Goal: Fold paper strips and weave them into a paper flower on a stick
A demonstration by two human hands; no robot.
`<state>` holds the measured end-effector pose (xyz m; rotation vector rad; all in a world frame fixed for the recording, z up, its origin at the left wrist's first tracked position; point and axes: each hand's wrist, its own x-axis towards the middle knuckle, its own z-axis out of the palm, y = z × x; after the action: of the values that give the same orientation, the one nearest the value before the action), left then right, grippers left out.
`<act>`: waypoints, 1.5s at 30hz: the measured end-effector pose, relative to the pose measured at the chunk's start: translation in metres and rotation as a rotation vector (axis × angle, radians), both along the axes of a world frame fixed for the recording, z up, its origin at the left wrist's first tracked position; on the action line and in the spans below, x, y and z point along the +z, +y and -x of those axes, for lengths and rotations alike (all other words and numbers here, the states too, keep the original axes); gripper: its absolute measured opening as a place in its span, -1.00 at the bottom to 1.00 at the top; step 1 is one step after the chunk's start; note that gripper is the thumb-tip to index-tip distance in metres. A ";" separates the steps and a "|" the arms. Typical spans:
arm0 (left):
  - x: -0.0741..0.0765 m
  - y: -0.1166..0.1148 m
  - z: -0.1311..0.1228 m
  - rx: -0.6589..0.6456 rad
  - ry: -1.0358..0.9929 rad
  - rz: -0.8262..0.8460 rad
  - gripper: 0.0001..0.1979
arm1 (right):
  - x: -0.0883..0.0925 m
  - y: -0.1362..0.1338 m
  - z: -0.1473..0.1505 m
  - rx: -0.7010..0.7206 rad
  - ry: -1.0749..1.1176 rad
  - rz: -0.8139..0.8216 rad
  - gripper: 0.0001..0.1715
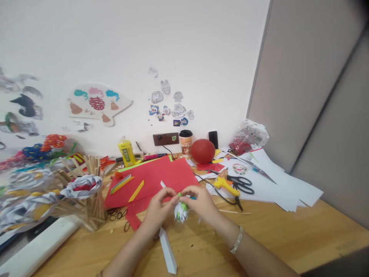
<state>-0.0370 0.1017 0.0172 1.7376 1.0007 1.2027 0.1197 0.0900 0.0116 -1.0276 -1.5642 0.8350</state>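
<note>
Silvery, glinting bracelet (236, 240) around the bare right forearm (258, 251).

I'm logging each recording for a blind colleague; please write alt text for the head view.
A person's left hand and right hand pinch a small white-and-green paper piece above a wooden table. Beyond lie red sheets, a yellow glue gun, black-handled scissors and white paper; behind stand a yellow bottle, a lidded cup and a red round object.

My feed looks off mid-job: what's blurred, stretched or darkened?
Head view: white-and-yellow folded-paper bundle at far left, smeared and stretched; head view: green-and-white paper piece between left hand and right hand, slightly soft; head view: dark blur in the upper-right corner.
</note>
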 end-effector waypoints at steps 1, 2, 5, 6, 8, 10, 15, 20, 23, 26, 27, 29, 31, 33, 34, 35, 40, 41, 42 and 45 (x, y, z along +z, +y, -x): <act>-0.001 0.001 0.000 -0.051 -0.043 0.091 -0.77 | -0.001 0.002 -0.001 0.035 0.052 0.069 -0.88; -0.002 0.003 0.000 -0.110 -0.084 0.181 -0.75 | -0.003 0.003 -0.001 0.065 0.090 0.128 -0.85; -0.009 0.007 0.001 -0.251 -0.139 0.359 -0.74 | -0.009 0.006 -0.002 0.104 0.113 0.242 -0.84; -0.012 0.008 0.002 -0.274 -0.137 0.391 -0.74 | -0.010 0.007 -0.002 0.102 0.109 0.268 -0.85; -0.017 0.009 0.003 -0.298 -0.130 0.443 -0.74 | -0.013 0.007 -0.002 0.093 0.097 0.309 -0.88; -0.020 0.009 0.004 -0.299 -0.134 0.485 -0.74 | -0.015 0.008 -0.002 0.102 0.094 0.328 -0.89; -0.024 0.008 0.003 -0.262 -0.086 0.527 -0.73 | -0.024 0.014 -0.006 0.215 0.077 0.384 -0.86; -0.026 0.011 0.002 -0.213 0.026 0.474 -0.73 | -0.035 0.020 -0.007 0.209 0.041 0.377 -0.85; -0.028 0.014 0.002 -0.187 0.106 0.428 -0.74 | -0.037 0.021 -0.006 0.188 0.011 0.364 -0.85; -0.031 0.017 0.002 -0.144 0.193 0.351 -0.77 | -0.035 0.021 -0.004 0.153 -0.030 0.383 -0.85; -0.032 0.017 0.002 -0.134 0.209 0.330 -0.78 | -0.034 0.020 -0.004 0.142 -0.034 0.400 -0.84; -0.034 0.017 0.003 -0.131 0.217 0.304 -0.79 | -0.030 0.018 -0.003 0.127 -0.020 0.447 -0.84; -0.035 0.017 0.003 -0.138 0.212 0.284 -0.80 | -0.026 0.015 -0.002 0.125 -0.005 0.483 -0.85; -0.036 0.017 0.003 -0.139 0.214 0.259 -0.81 | -0.023 0.013 -0.001 0.121 -0.003 0.487 -0.88; -0.036 0.017 0.002 -0.137 0.219 0.246 -0.81 | -0.022 0.012 -0.001 0.117 -0.008 0.478 -0.89; -0.036 0.017 0.002 -0.132 0.226 0.235 -0.81 | -0.022 0.012 -0.001 0.112 -0.017 0.469 -0.90; -0.036 0.016 0.002 -0.119 0.246 0.233 -0.84 | -0.024 0.014 -0.001 0.087 -0.076 0.390 -0.89; -0.037 0.016 0.002 -0.130 0.237 0.242 -0.85 | -0.024 0.014 0.000 0.081 -0.085 0.367 -0.88; -0.037 0.016 0.002 -0.147 0.220 0.257 -0.85 | -0.024 0.014 0.000 0.073 -0.094 0.343 -0.88; -0.036 0.016 0.003 -0.202 0.170 0.306 -0.83 | -0.024 0.014 0.000 0.053 -0.140 0.279 -0.88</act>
<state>-0.0399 0.1182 -0.0186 1.6682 1.0209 0.7418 0.1198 0.1038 -0.0128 -1.2715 -1.6282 1.0592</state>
